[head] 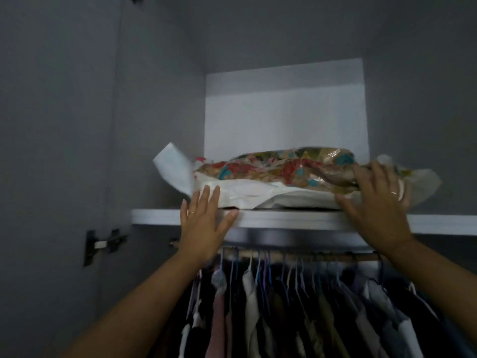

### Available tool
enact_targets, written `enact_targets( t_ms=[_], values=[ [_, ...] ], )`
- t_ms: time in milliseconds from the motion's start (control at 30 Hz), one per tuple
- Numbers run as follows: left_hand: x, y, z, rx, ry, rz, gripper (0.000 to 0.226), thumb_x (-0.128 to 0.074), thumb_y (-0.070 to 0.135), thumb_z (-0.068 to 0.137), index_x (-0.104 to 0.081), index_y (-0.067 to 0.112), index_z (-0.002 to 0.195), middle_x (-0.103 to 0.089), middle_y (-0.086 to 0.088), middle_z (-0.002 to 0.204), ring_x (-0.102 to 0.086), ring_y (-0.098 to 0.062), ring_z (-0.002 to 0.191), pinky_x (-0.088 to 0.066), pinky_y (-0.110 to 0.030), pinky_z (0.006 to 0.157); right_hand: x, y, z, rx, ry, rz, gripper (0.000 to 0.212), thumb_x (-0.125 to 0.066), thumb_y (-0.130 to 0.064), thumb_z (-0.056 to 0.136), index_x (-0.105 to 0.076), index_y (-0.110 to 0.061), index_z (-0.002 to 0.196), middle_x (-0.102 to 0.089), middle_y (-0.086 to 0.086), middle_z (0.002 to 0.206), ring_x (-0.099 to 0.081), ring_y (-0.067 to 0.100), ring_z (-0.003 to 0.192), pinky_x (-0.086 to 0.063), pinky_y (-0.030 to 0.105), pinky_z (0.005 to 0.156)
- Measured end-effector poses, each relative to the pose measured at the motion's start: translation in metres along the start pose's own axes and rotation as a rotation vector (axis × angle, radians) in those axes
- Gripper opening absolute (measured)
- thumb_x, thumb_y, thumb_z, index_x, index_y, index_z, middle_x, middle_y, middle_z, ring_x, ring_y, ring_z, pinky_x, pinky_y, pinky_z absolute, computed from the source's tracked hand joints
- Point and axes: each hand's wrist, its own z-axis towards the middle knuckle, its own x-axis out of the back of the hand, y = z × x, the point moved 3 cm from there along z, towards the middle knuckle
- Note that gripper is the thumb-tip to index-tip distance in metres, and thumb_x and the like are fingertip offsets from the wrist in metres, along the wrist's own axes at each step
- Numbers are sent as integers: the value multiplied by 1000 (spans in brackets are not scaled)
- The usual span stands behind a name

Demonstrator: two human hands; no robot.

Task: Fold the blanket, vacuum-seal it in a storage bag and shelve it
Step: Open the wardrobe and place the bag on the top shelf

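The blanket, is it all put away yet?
Nearly. Done: the blanket is folded and squashed flat inside the storage bag, which lies on the shelf. In hand: the left hand and right hand press flat against its front. Left: perhaps sliding it further in, since its front edge sits at the shelf's lip.

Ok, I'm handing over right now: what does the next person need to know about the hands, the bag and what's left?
Left hand: open, fingers straight against the storage bag's front left edge.
Right hand: open, spread flat on the bag's right end.
Blanket is folded and sealed inside the bag, which lies on the wardrobe shelf, front edge at the lip.
Left: probably nudge it further back, then let go.
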Motion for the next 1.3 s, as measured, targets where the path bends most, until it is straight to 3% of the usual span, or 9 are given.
enact_targets(
  t_ms=[133, 300, 800, 900, 967, 1033, 1133, 1233, 1300],
  values=[
    [29, -16, -58, 70, 17, 4, 94, -6, 77, 74, -11, 27, 154, -8, 3, 163, 5, -13, 150, 10, -36, 118, 26, -8, -49, 12, 17, 33, 81, -27, -66, 83, -32, -20, 149, -18, 10, 160, -12, 29, 149, -5, 60, 114],
    [72, -24, -120, 154, 4, 0, 70, -32, 58, 97, -12, 23, 154, -10, 0, 163, 3, -16, 150, 8, -41, 119, 64, -51, -106, -2, -98, 104, 85, -25, -70, 82, -28, -21, 151, -15, 13, 161, -8, 31, 149, 1, 59, 116],
    [189, 3, -352, 138, -108, -193, 81, -26, 68, 87, -14, 22, 154, -17, 2, 161, -3, -9, 148, 2, -36, 121, 156, -222, -337, -181, -536, 392, 89, -31, -73, 80, -13, -27, 155, -5, 7, 164, 0, 24, 151, 0, 51, 120],
    [215, 8, -394, 146, 17, -239, 67, -39, 53, 94, -30, 18, 150, -29, -2, 156, -16, -7, 144, -12, -39, 121, 165, -238, -372, -160, -596, 482, 96, -22, -79, 74, -12, -27, 155, -8, 8, 163, -3, 23, 151, -5, 52, 120],
    [235, 8, -417, 162, 243, -231, 51, -49, 38, 96, -45, 11, 140, -40, -8, 147, -32, -16, 138, -29, -47, 114, 171, -252, -393, -156, -637, 606, 97, -29, -78, 75, -13, -26, 155, -10, 10, 163, -6, 23, 150, -10, 52, 120],
    [255, 4, -433, 273, 473, -214, 44, -55, 29, 95, -48, 8, 134, -40, -10, 143, -34, -19, 135, -33, -51, 109, 176, -268, -407, -169, -689, 719, 100, -36, -77, 72, -15, -24, 154, -12, 10, 162, -8, 22, 150, -13, 49, 120],
    [282, -15, -437, 589, 624, -201, 52, -60, 29, 94, -43, 5, 137, -37, -13, 145, -32, -23, 136, -22, -37, 111, 182, -298, -420, -158, -770, 823, 104, -47, -76, 70, -15, -25, 155, -11, 7, 163, -7, 19, 150, -16, 47, 120],
    [297, -52, -440, 808, 453, -309, 52, -46, 42, 99, -45, 7, 137, -46, -12, 141, -41, -26, 133, -31, -34, 109, 187, -331, -425, -137, -791, 883, 105, -57, -72, 72, -13, -26, 155, -10, 8, 162, -10, 22, 150, -20, 46, 119],
    [304, -69, -447, 943, 289, -541, 54, -30, 48, 102, -58, 6, 120, -62, -11, 118, -60, -23, 109, -47, -22, 88, 190, -358, -426, -120, -811, 927, 102, -65, -63, 78, -12, -23, 155, -10, 8, 162, -9, 23, 150, -18, 43, 120]
  ],
)
